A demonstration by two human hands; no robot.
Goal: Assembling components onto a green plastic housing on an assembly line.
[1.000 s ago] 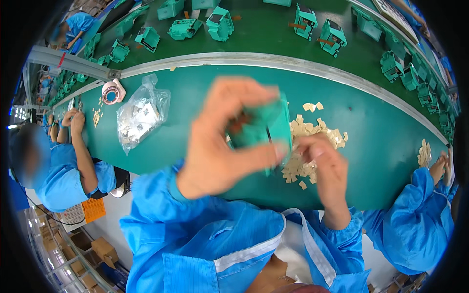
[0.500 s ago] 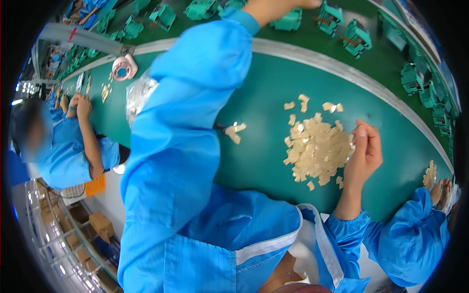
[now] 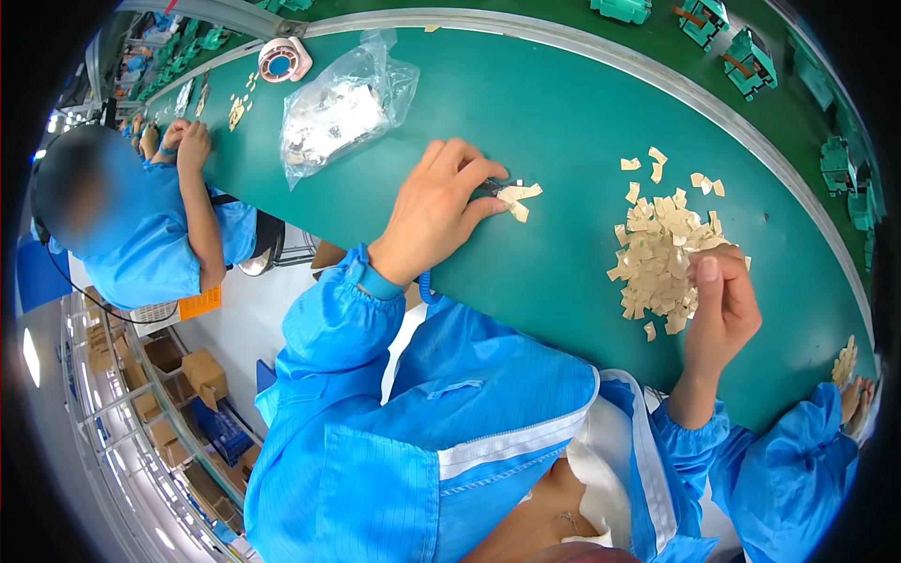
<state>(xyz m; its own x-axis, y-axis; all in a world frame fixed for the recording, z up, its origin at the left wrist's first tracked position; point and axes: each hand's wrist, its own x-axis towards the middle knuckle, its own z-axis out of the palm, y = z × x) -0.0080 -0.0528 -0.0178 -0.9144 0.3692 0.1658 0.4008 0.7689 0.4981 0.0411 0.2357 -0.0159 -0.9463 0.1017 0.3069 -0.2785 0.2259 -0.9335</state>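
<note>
My left hand (image 3: 436, 206) is on the green table with thumb and index finger closed about a small dark object (image 3: 492, 185), whose kind I cannot make out. A few beige pieces (image 3: 518, 199) lie against that object's far end. Over to the right, a loose pile of small, flat beige pieces (image 3: 657, 244) is spread on the tabletop. My right hand (image 3: 727, 310) is at the pile's near right edge, thumb and fingertips pinched together. Whatever lies between them is too small to tell.
A clear plastic bag (image 3: 343, 117) with whitish contents lies beyond my left hand, near a pink tape roll (image 3: 280, 64). Behind the metal rail (image 3: 601, 47), green housings (image 3: 751, 61) stand on a darker green belt. Co-workers in blue sit at left (image 3: 141, 225) and right (image 3: 788, 469).
My left arm has come back from over the belt, and its hand is now at the small dark object. My right hand stays pinched beside the pile. The view has shifted.
</note>
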